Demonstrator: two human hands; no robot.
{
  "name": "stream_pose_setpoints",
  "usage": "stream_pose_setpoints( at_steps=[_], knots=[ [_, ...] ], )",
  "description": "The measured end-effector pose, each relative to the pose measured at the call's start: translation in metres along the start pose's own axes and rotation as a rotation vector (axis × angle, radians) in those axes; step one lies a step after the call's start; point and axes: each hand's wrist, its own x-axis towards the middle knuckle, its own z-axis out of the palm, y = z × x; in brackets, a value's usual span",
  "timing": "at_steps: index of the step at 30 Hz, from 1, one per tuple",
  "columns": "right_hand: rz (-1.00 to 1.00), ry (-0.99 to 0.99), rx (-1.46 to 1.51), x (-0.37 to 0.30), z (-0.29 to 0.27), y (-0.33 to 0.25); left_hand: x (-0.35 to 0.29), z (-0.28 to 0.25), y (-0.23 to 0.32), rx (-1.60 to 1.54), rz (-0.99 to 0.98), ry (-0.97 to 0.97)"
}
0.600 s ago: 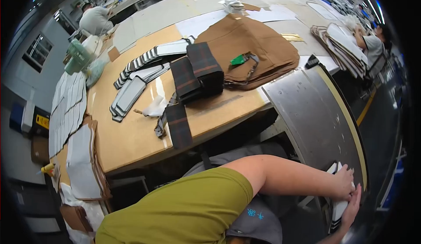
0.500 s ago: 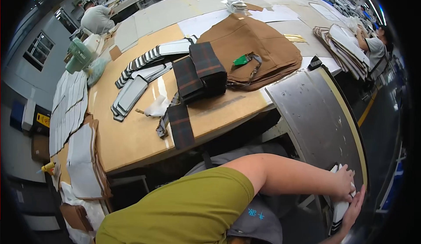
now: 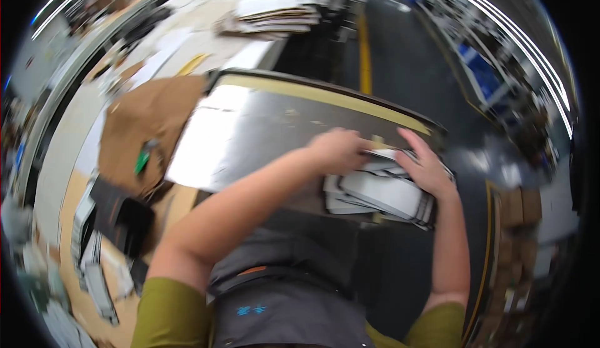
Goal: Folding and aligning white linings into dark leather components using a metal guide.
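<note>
A loose stack of white panels with black edges lies at the right end of the metal plate. Fingers curled, my left hand grips the far edge of a white piece at the top of this stack. My right hand is at the stack's right side, its thumb and fingers spread apart near the same piece and its palm against the panels. Motion blur and the hands themselves partly hide the fingertips.
The shiny metal plate has a yellow strip along its far edge. To the left, the worktable holds brown sheets, dark plaid pieces and more white panels. Cardboard boxes stand across the aisle at right.
My view has swung right, bringing the metal plate and panel stack to the middle. My left hand has moved apart from my right, and both arms now show.
</note>
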Motion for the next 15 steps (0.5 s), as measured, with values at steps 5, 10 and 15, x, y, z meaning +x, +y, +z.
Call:
stream_pose_setpoints(
  at_steps=[5, 10, 15],
  knots=[
    [0.054, 0.002, -0.033, -0.006, -0.001, 0.009, 0.006, -0.038, -0.013, -0.004, 0.036, -0.075],
    [0.002, -0.026, -0.064, -0.007, 0.0, 0.01, -0.014, -0.071, -0.024, 0.328, -0.053, 0.166],
    [-0.012, -0.039, -0.08, -0.001, -0.008, 0.0, -0.04, -0.036, -0.044, 0.588, 0.08, 0.145]
  ],
)
